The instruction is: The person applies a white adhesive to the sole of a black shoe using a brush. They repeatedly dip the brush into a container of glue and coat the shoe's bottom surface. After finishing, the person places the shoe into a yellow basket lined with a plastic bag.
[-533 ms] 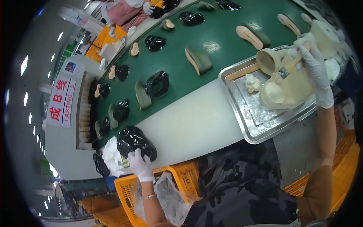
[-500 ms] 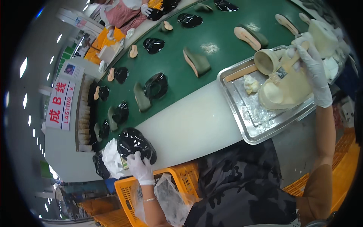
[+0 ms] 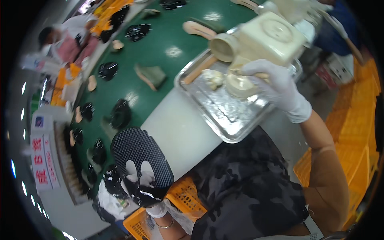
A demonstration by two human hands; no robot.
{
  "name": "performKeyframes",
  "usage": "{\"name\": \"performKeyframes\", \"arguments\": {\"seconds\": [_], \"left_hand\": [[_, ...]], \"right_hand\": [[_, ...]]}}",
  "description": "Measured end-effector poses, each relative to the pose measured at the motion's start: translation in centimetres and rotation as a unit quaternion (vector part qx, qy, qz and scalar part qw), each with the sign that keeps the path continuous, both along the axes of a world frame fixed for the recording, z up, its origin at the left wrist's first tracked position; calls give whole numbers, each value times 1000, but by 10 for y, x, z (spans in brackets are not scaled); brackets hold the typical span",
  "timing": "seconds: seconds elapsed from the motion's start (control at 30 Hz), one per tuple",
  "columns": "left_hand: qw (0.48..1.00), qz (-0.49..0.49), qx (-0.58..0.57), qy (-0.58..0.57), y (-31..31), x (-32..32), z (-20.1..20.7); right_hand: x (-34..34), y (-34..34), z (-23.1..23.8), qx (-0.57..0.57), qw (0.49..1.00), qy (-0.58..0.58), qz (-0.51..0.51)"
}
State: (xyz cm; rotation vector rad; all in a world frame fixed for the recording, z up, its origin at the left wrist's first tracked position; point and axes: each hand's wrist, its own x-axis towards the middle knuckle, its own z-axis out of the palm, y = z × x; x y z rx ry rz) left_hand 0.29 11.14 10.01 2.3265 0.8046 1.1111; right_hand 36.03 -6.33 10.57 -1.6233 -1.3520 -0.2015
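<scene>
Left hand [image 3: 141, 182]: white-gloved, low in the head view, its fingers [image 3: 131, 167] wrapped up around a black mesh shoe upper [image 3: 138, 158] and holding it from beneath
Black mesh shoe upper: raised off the surface in front of the person's body, over the near white edge of the tabletop [image 3: 180, 132], its netted face turned to the camera; glossy black film clings to its lower end
Right hand [image 3: 276, 86]: white-gloved, arm stretched forward, fingers [image 3: 256, 68] curled over the top of a small cream pot [image 3: 240, 82]; whether they grip it firmly I cannot tell
Small cream pot: round, resting in the far part of the metal tray [image 3: 224, 116], touching the hand
Metal tray: shiny, rectangular, lying on the white strip of the tabletop at the edge of the green belt [image 3: 160, 44]
Cream canister [image 3: 268, 36]: big, blocky, lying tilted at the tray's far end with its round spout toward the belt
Lump of cream paste [image 3: 213, 78]: in the tray, just beside the pot
Green belt: carries black shoe uppers [image 3: 120, 114] and tan insoles [image 3: 198, 29] spread well apart
Orange crates [image 3: 182, 198]: below the left hand, beside the person's camouflage-patterned clothing
Another person [image 3: 66, 42]: far left, at the belt's far side
</scene>
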Motion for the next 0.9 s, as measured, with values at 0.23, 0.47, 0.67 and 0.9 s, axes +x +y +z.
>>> {"name": "performKeyframes", "arguments": {"seconds": [0.23, 0.47, 0.67, 0.9], "left_hand": [[789, -252, -517, -216, -27, 59, -4], [731, -298, -605, -107, -26, 95, -22], [563, -339, -751, -67, -32, 124, -29], [443, -382, -808, -74, -42, 137, -41]], "right_hand": [[-3, -8, -28, -49, 998, 41, 14], [3, -9, -30, 94, 955, 279, 30], [0, -10, -10, 124, 949, 278, 78], [-10, -3, 11, 45, 968, 114, 219]]}}
